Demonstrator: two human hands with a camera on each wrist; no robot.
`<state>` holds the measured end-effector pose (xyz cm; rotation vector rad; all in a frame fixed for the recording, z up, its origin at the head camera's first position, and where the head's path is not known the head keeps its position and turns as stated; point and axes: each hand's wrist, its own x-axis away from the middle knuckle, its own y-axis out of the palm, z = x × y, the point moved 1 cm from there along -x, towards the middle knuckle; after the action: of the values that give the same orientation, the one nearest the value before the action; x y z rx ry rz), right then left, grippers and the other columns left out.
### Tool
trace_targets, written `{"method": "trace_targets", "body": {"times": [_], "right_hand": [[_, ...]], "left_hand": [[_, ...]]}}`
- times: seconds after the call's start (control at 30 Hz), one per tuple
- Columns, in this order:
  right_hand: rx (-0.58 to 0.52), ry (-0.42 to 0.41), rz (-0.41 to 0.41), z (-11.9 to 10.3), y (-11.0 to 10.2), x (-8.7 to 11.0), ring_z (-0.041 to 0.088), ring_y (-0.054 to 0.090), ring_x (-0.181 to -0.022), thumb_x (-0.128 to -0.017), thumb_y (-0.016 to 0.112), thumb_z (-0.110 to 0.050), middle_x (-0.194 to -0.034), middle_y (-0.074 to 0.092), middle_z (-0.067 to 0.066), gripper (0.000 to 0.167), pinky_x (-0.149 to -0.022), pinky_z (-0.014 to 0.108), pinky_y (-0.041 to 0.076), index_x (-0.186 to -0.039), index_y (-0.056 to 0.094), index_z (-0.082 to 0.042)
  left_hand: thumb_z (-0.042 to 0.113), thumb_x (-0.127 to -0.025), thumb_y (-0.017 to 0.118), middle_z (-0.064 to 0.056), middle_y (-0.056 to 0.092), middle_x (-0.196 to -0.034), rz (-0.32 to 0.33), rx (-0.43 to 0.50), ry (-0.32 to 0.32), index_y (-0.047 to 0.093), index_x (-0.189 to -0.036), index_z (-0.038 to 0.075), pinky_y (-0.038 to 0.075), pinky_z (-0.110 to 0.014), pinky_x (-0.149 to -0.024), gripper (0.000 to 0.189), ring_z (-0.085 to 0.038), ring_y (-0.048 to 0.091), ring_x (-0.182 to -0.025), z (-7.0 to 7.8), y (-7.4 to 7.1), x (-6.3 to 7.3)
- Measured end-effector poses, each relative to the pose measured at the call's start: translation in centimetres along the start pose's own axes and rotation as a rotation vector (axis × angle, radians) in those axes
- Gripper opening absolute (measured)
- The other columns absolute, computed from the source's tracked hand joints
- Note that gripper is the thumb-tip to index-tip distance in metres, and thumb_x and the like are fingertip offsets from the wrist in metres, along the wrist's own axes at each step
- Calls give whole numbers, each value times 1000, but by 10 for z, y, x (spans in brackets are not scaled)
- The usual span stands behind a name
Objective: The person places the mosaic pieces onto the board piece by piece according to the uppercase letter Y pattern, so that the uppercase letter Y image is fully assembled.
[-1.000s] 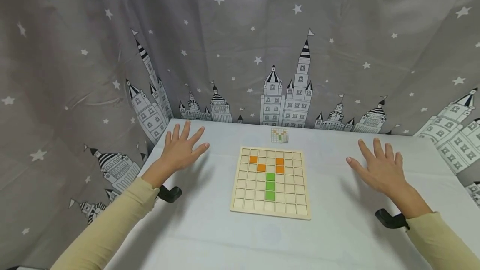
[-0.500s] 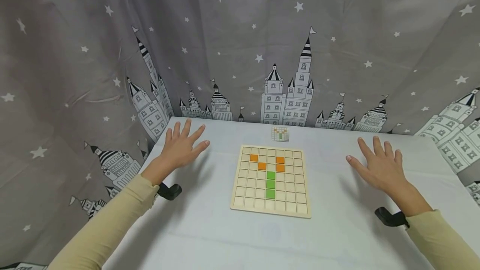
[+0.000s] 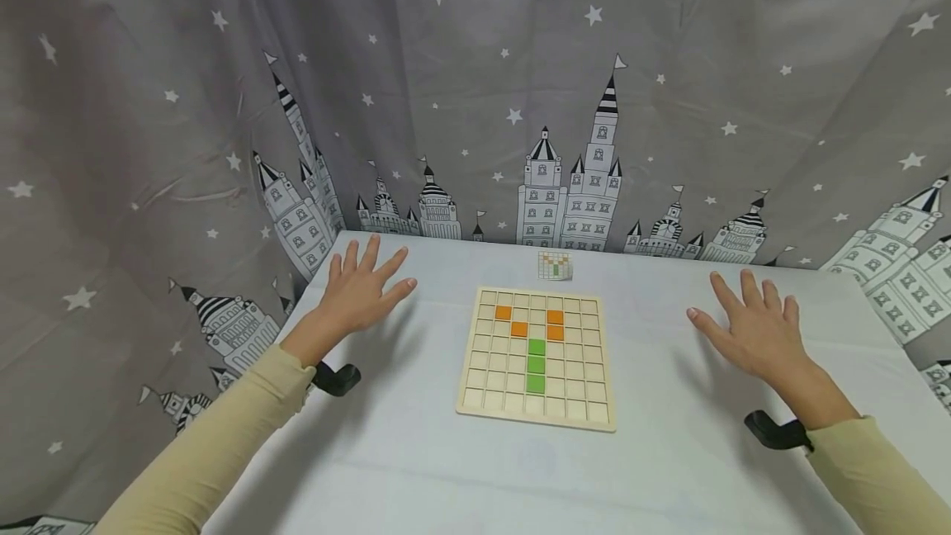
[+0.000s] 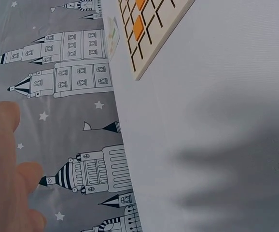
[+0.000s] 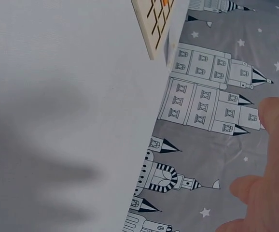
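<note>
A square wooden grid board (image 3: 555, 366) lies flat on the white tabletop between my hands. Several orange tiles (image 3: 519, 329) sit in its upper cells, two on the left and two on the right. Below them, three green tiles (image 3: 536, 365) form a column. Left of the board, my left hand (image 3: 358, 291) is held over the table with fingers spread, holding nothing. My right hand (image 3: 759, 333) is raised likewise, farther off on the board's right side. Each wrist view catches only part of its hand at the outer edge, with finger shadows on the cloth.
Behind the board lies a small printed card (image 3: 555, 266) showing a grid with coloured squares. A grey curtain (image 3: 475, 64) with stars and castles hangs along the table's back and left side. Black wrist mounts (image 3: 338, 380) stick out below both wrists.
</note>
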<state>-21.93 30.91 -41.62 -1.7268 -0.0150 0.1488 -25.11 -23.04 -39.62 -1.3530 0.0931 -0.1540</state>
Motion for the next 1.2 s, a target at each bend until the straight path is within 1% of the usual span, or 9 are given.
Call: {"method": "trace_targets", "body": {"times": [0.47,0.63,0.73,0.87,0.93,1.0,1.07,1.17,1.2], "right_hand": [[-33,-23,-38,-9,6,-7,71,19,-138,-102,39,-65,-155,21,46,85,-108,84,12,-156,32,0],[-141,-122,-24,-48,21,-26,66,33,-137,-103,54,-43,-152,33,43,70,-112,77,26,-152,39,4],[-239,-189,-44,-84,38,-46,57,42,-138,-100,62,-28,-150,43,37,61,-114,68,34,-150,45,4],[-325,-250,-101,-118,60,-67,48,50,-137,-98,65,-19,-144,56,28,51,-113,61,41,-144,55,2],[-342,-294,-114,-128,70,-74,44,57,-131,-98,65,-15,-137,63,25,43,-109,57,47,-137,61,2],[-355,-341,-121,-133,79,-80,37,68,-108,-98,65,-11,-126,70,23,36,-97,51,55,-131,67,3],[-351,-378,-124,-136,86,-84,30,68,-95,-97,65,-9,-119,73,21,32,-89,47,56,-126,70,2],[-349,-409,-122,-142,94,-85,26,67,-88,-95,66,-7,-114,75,19,30,-84,44,57,-123,72,2],[-346,-410,-125,-144,95,-85,27,70,-94,-95,66,-7,-114,75,19,30,-87,45,58,-123,72,1]], "left_hand": [[58,-106,37,-26,0,-170,-4,-4,7,26,-163,21,-3,-73,-121,69,-57,-4,-154,-5,0,1],[53,-104,45,-28,10,-169,25,-5,15,32,-161,18,4,-74,-121,68,-58,3,-154,2,8,2],[50,-103,51,-29,17,-168,36,5,40,37,-159,17,9,-74,-121,67,-58,10,-153,17,21,4],[47,-101,55,-28,21,-167,6,61,73,41,-158,19,11,-72,-122,65,-57,15,-153,43,46,10],[46,-100,57,-27,23,-167,-9,102,78,43,-157,19,12,-72,-122,64,-56,16,-153,53,60,14],[44,-99,59,-27,26,-166,-21,142,80,46,-155,18,13,-72,-121,63,-56,19,-153,60,74,20],[44,-98,60,-27,28,-165,-32,185,74,48,-154,17,13,-72,-121,63,-56,20,-153,65,88,26],[43,-97,61,-27,28,-165,-38,233,62,49,-153,17,13,-73,-121,63,-56,19,-152,67,105,32],[43,-96,61,-28,29,-164,-35,245,59,50,-153,17,14,-73,-120,63,-57,20,-152,68,109,34]]}}
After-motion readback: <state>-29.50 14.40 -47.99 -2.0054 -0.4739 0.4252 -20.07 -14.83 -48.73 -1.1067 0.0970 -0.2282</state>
